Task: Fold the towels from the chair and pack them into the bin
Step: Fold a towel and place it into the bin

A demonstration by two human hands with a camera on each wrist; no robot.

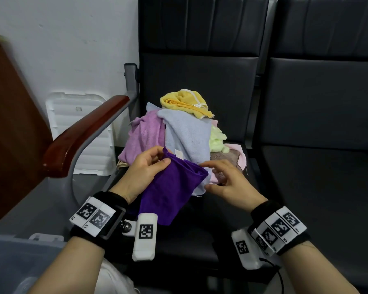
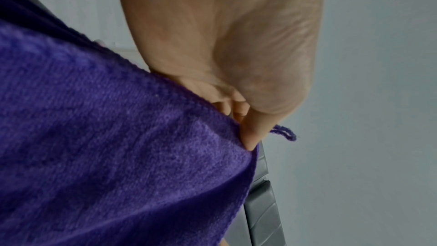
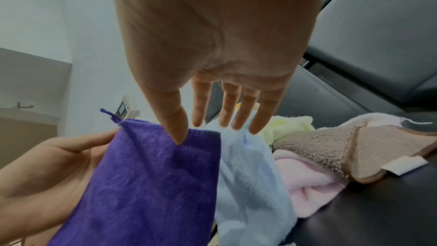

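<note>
Our left hand (image 1: 143,170) pinches the upper left corner of the purple towel (image 1: 170,189) between thumb and fingers, and the cloth hangs from there toward our lap, its hanging loop (image 3: 109,114) sticking up by the pinched corner. Our right hand (image 1: 227,183) is beside it with fingers straight and spread; it holds nothing, and the thumb tip (image 3: 179,140) lies at the towel's top edge. We judge it is about to take the other corner, so the first fold of this towel is not yet made.

Nearest on our left, the translucent bin (image 1: 15,257) shows only a corner with its grey rim; we cannot tell what is inside.

Farther off, on the black chair seat (image 1: 232,209), the pile of unfolded towels is large: a light blue one (image 1: 185,134), a lilac one (image 1: 145,134), a brown one (image 3: 331,143), a pink one (image 3: 305,179), a pale green one (image 1: 217,139), and a yellow one (image 1: 185,101) on top at the far side. By our reckoning most of the job is still left.
</note>
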